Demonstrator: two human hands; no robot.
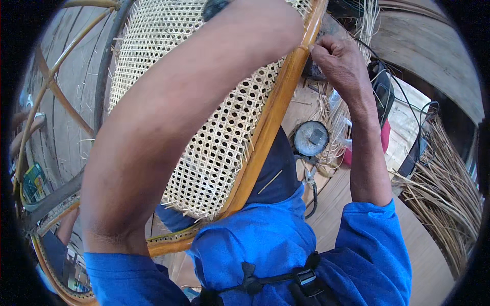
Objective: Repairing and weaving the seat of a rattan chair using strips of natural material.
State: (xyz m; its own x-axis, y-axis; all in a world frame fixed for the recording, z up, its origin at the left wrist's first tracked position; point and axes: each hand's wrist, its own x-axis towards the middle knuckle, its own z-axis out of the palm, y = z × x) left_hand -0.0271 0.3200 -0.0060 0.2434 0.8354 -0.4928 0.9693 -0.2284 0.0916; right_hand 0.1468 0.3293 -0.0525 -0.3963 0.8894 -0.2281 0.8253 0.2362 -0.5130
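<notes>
Looks like mid-weave on the cane chair panel (214,127), tilted across the lap. Right hand (339,64) pinches a cane strand at the far right frame edge; left hand is hidden, can't tell its fingers. Next pull wants steady tension, I'd guess.

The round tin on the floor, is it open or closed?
Open, it seems: the round tin shows a pale inside with a small dark piece lying in it, and no lid covers it.

Cane strands (449,199) crowding right floor
</notes>
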